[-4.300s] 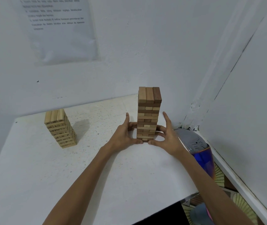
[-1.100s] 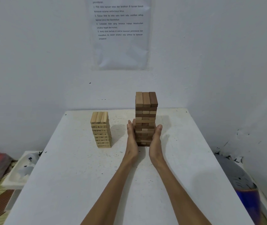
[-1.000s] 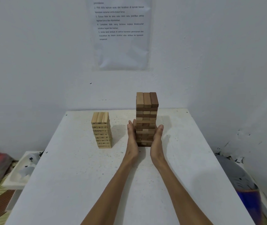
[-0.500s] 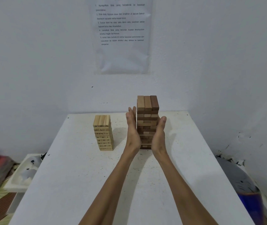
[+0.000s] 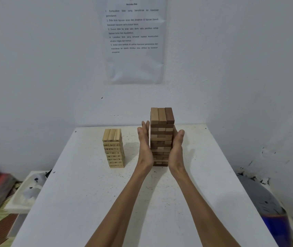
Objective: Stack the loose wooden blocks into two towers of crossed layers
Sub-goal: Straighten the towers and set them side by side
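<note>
Pressing the tall dark-wood tower point(image 5: 161, 136) between two flat palms, at the far middle of the table point(image 5: 88, 193).
Against its sides lie the left hand point(image 5: 144, 147) and right hand point(image 5: 176, 148), fingers straight, clasping nothing; the shorter pale tower point(image 5: 113, 148) stands apart to its left.

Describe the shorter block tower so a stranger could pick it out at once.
Start at the white table. Near its far edge, left of the taller brown tower, stands the pale tower. Only its block ends carry printed numbers.
</note>
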`<state>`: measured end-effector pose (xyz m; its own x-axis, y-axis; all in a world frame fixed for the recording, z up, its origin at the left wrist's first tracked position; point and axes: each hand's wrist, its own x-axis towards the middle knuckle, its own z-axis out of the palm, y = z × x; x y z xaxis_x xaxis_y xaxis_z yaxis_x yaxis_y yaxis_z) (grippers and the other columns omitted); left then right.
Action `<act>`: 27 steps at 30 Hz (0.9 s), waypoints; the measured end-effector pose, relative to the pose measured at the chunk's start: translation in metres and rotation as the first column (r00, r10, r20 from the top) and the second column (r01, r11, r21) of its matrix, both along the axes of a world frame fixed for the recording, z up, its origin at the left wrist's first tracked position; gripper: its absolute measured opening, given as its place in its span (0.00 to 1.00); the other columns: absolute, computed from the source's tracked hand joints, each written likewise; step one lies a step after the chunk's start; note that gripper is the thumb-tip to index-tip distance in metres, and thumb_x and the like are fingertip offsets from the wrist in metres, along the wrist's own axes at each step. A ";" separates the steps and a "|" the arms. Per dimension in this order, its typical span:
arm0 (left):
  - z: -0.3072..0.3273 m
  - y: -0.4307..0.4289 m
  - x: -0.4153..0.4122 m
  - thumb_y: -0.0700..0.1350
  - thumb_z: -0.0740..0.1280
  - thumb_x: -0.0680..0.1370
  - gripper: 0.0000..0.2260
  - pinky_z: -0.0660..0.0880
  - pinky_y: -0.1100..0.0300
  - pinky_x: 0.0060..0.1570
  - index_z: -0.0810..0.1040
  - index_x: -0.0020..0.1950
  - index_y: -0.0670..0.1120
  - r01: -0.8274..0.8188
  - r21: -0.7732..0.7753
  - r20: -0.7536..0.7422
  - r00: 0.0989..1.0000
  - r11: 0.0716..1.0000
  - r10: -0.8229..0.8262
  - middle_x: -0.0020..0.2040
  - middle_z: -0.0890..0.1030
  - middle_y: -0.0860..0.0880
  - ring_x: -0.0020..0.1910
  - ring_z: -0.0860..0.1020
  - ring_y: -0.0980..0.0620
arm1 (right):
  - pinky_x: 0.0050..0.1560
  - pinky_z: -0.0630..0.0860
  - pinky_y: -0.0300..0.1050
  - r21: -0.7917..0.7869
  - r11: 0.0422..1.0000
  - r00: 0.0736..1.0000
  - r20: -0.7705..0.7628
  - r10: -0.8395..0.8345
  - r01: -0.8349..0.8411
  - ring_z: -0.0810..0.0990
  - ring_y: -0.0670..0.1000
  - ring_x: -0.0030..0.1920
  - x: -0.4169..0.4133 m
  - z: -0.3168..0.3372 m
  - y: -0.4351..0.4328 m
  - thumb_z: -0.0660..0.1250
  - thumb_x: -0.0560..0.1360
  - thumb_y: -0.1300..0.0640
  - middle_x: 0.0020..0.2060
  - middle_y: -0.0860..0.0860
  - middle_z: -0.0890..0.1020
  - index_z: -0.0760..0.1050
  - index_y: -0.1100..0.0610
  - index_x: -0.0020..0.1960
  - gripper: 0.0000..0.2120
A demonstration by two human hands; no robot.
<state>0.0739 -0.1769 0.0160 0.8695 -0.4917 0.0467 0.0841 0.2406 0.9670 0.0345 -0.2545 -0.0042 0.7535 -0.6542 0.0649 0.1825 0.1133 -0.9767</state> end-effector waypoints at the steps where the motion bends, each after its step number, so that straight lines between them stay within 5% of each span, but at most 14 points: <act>1: 0.002 0.002 0.001 0.69 0.42 0.75 0.37 0.62 0.78 0.59 0.52 0.83 0.57 0.002 -0.005 0.007 1.000 1.000 -0.002 0.81 0.58 0.60 0.73 0.59 0.68 | 0.73 0.70 0.51 -0.004 1.000 1.000 0.012 -0.008 0.008 0.75 0.41 0.69 0.000 0.001 -0.002 0.42 0.77 0.25 0.69 0.43 0.78 0.64 0.43 0.78 0.38; 7: 0.016 0.000 0.011 0.69 0.41 0.76 0.36 0.57 0.70 0.66 0.55 0.83 0.57 -0.007 -0.019 0.053 0.999 1.000 0.008 0.81 0.59 0.60 0.76 0.58 0.66 | 0.58 0.74 0.31 -0.059 0.998 0.997 0.077 -0.010 0.014 0.76 0.35 0.64 0.003 0.021 -0.010 0.42 0.78 0.31 0.66 0.40 0.79 0.65 0.46 0.78 0.35; 13: 0.016 -0.005 0.011 0.69 0.42 0.78 0.33 0.65 0.70 0.68 0.55 0.82 0.60 0.020 0.021 0.109 0.994 1.000 -0.022 0.77 0.66 0.61 0.71 0.67 0.69 | 0.64 0.76 0.46 -0.073 0.997 0.996 0.082 0.020 -0.014 0.80 0.45 0.64 0.008 0.027 -0.003 0.45 0.74 0.23 0.62 0.47 0.83 0.71 0.49 0.75 0.42; 16: 0.013 -0.006 0.010 0.72 0.43 0.77 0.35 0.62 0.58 0.76 0.55 0.82 0.60 0.023 -0.010 0.072 0.997 1.000 -0.023 0.79 0.65 0.57 0.76 0.64 0.61 | 0.63 0.77 0.44 -0.065 0.998 0.998 0.063 0.028 -0.024 0.81 0.45 0.63 0.007 0.027 -0.001 0.43 0.75 0.23 0.61 0.47 0.83 0.72 0.48 0.73 0.41; 20: 0.013 -0.008 0.010 0.70 0.42 0.78 0.34 0.62 0.59 0.75 0.56 0.82 0.59 0.025 -0.031 0.051 0.998 0.999 -0.023 0.79 0.66 0.56 0.76 0.65 0.60 | 0.61 0.77 0.43 -0.047 0.998 0.998 0.056 0.031 -0.028 0.82 0.44 0.60 0.005 0.027 -0.001 0.42 0.77 0.29 0.57 0.46 0.85 0.76 0.45 0.67 0.35; 24: 0.014 -0.008 0.011 0.73 0.42 0.78 0.36 0.61 0.55 0.77 0.57 0.82 0.59 0.030 -0.033 0.053 0.998 0.999 -0.029 0.79 0.65 0.56 0.77 0.64 0.59 | 0.65 0.76 0.44 -0.072 0.997 0.998 0.046 0.033 -0.030 0.79 0.44 0.66 0.005 0.029 -0.003 0.43 0.75 0.23 0.65 0.47 0.81 0.68 0.49 0.77 0.43; 27: 0.019 -0.007 0.015 0.75 0.42 0.78 0.37 0.52 0.50 0.81 0.57 0.82 0.58 -0.008 -0.035 0.059 0.998 0.999 0.010 0.81 0.60 0.59 0.80 0.57 0.60 | 0.68 0.72 0.40 -0.073 0.997 0.997 0.072 0.003 0.002 0.74 0.38 0.69 0.006 0.033 -0.007 0.43 0.76 0.25 0.72 0.43 0.75 0.62 0.44 0.80 0.40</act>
<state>0.0891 -0.1838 0.0349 0.8689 -0.4813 0.1152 0.0247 0.2747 0.9612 0.0402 -0.2613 0.0289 0.7453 -0.6455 0.1669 0.2530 0.0423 -0.9665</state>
